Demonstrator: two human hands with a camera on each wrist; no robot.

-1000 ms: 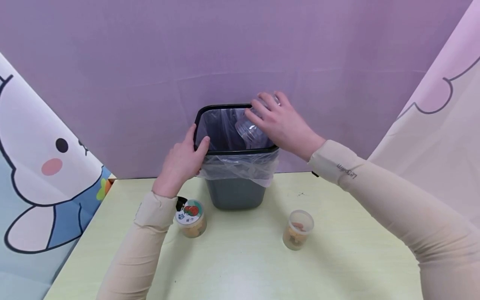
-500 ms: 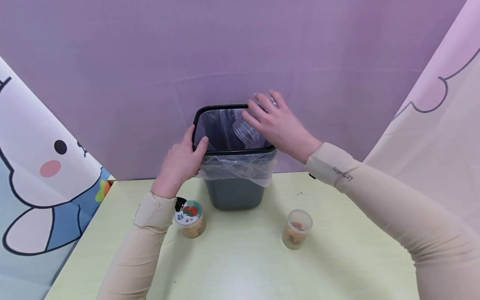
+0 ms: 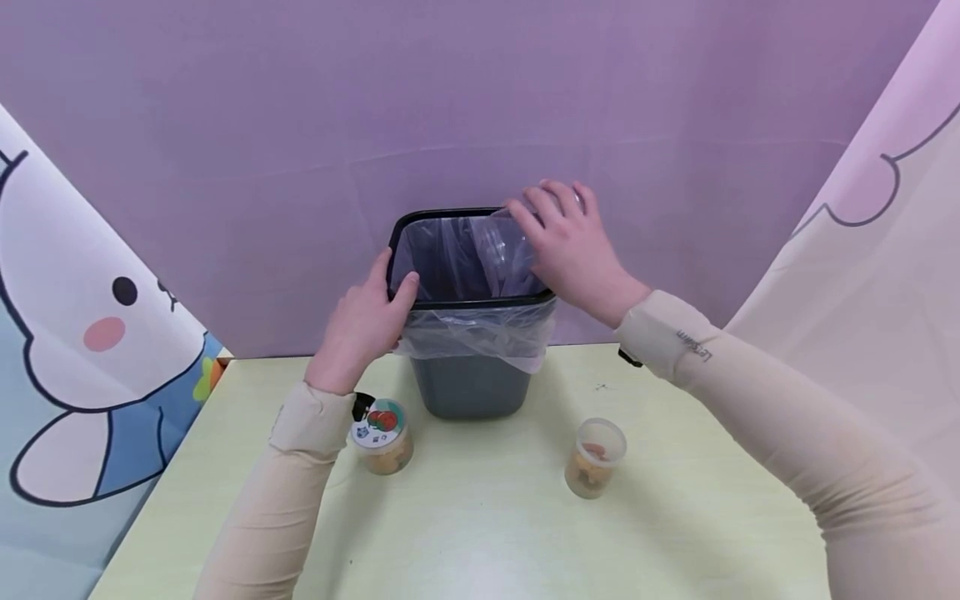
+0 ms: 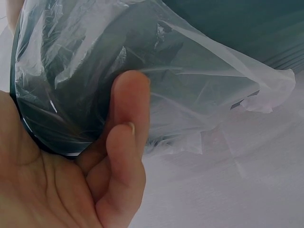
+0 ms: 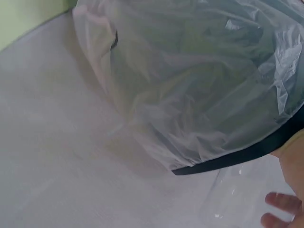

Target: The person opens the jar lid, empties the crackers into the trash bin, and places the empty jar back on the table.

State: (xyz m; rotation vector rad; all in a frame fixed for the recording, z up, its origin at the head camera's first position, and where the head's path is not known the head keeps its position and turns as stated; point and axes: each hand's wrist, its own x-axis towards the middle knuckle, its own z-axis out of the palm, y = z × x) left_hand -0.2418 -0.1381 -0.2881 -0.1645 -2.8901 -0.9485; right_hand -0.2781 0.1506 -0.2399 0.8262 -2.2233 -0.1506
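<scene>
Head view, bin: grey plastic bin (image 3: 472, 392), smooth-walled, tapering towards its base, upright on the pale bench (image 3: 480, 542); its black rim (image 3: 480, 304) has rounded corners.
Head view, liner: thin, cloudy film liner (image 3: 480, 333), crumpled, folded outward over the rim.
Head view, left grip: left grip (image 3: 363, 321) holds the rim at its near left corner, thumb and index finger in sight.
Head view, right grip: right grip (image 3: 573, 250) at the rim's right side, fingers bent, largely covering what they hold.
Head view, tubs: short and round; left tub (image 3: 386, 458) wears a printed lid (image 3: 377, 423), right tub (image 3: 587, 475) has frosted, see-through walls; orange pieces show inside both.
Head view, backdrop: lilac cloth (image 3: 450, 92) with a crosswise crease.
Left wrist view, fingers: the lower fingers, hidden in the head view, curl outside the bin by the slick, wrinkled film, whose edge trails to a ragged point.
Right wrist view, container: clear, glossy container (image 5: 228, 197) beyond the rim, clasped by the right grip's bent fingers; its curved side, mostly behind the hand in the head view, shows here.
</scene>
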